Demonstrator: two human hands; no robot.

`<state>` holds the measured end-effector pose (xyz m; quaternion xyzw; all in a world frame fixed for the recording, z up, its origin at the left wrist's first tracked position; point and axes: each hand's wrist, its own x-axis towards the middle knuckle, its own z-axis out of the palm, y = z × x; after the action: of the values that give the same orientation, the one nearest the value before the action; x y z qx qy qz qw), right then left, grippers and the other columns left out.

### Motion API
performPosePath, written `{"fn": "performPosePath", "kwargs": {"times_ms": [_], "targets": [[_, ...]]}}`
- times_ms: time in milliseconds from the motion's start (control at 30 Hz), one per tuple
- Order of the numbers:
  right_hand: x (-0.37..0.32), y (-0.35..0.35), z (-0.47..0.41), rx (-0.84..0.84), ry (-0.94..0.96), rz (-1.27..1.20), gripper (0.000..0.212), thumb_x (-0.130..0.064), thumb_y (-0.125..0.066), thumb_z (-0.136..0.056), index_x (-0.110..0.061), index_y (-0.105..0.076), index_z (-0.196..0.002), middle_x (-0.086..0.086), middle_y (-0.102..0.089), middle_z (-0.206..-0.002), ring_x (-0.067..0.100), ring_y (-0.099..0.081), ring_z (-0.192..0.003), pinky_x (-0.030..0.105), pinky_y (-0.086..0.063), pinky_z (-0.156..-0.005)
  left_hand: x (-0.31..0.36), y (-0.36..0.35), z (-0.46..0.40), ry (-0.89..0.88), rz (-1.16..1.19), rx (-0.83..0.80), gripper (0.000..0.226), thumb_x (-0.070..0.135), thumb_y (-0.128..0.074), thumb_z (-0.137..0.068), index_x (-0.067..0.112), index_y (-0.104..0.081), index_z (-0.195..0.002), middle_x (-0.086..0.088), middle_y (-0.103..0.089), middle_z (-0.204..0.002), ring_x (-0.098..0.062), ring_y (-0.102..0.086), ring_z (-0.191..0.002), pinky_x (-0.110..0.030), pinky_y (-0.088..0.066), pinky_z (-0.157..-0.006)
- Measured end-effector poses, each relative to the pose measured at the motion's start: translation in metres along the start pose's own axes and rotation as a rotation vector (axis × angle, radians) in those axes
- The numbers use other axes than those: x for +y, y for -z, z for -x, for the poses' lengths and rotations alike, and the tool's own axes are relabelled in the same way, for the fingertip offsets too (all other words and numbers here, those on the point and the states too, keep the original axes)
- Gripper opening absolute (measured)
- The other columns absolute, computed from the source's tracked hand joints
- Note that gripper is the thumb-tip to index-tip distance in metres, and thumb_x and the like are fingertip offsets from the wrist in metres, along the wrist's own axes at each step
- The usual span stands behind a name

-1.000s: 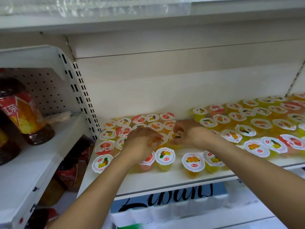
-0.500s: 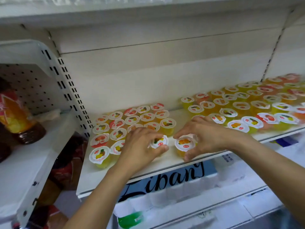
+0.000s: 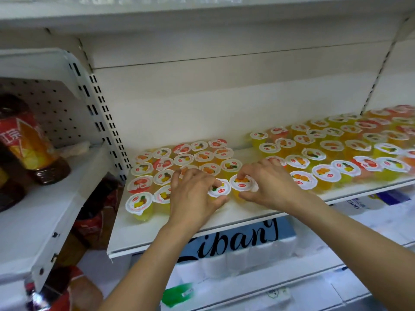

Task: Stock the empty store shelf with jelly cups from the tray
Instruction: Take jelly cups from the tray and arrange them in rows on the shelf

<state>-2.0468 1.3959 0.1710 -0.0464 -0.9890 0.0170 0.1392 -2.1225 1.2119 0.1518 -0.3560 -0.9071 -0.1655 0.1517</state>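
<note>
Head view, centre of the frame: the left hand grips one jelly cup, the right hand pinches its neighbour, both on the shelf. Placing step; next, release beside the left cluster. No tray shows.

Both grips curled (arms outstretched).

The hands hide two cups' sides, and the far-right jelly cups blur at the edge.
</note>
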Motion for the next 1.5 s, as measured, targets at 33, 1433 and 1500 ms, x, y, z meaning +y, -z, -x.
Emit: {"fn": "performPosePath", "kwargs": {"times_ms": [33,1433,1500], "targets": [[0.001,0.000,0.000,0.001,0.015,0.014,0.038,-0.054,-0.060,-0.082,-0.034,-0.055,-0.115,-0.007,-0.063,-0.110,0.017,-0.050,-0.108,0.034,-0.032,-0.095,0.001,0.000,0.000,0.003,0.000,0.002,0.037,0.063,-0.063,-0.077,0.037,-0.067,-0.103,0.019,-0.061,-0.117,-0.008,-0.039,-0.124,-0.039,-0.010,-0.113],[0.099,-0.036,-0.173,-0.140,-0.017,-0.428,0.032,-0.021,-0.078,-0.075,-0.014,-0.067,-0.105,0.003,-0.066,-0.110,0.018,-0.063,-0.093,0.028,-0.049,-0.082,-0.005,-0.038,-0.142,0.155,0.080,-0.345,0.049,0.054,-0.023,-0.100,0.036,-0.044,-0.140,0.009,-0.037,-0.151,-0.015,-0.026,-0.143,-0.053,-0.009,-0.117],[0.097,-0.036,-0.173,-0.131,-0.022,-0.433,0.033,-0.021,-0.078,-0.076,-0.013,-0.068,-0.106,0.003,-0.065,-0.109,0.018,-0.063,-0.094,0.027,-0.049,-0.082,-0.004,-0.036,-0.142,0.146,0.070,-0.345,0.049,0.053,-0.024,-0.100,0.034,-0.044,-0.141,0.009,-0.038,-0.151,-0.016,-0.027,-0.143,-0.052,-0.010,-0.117]]}}
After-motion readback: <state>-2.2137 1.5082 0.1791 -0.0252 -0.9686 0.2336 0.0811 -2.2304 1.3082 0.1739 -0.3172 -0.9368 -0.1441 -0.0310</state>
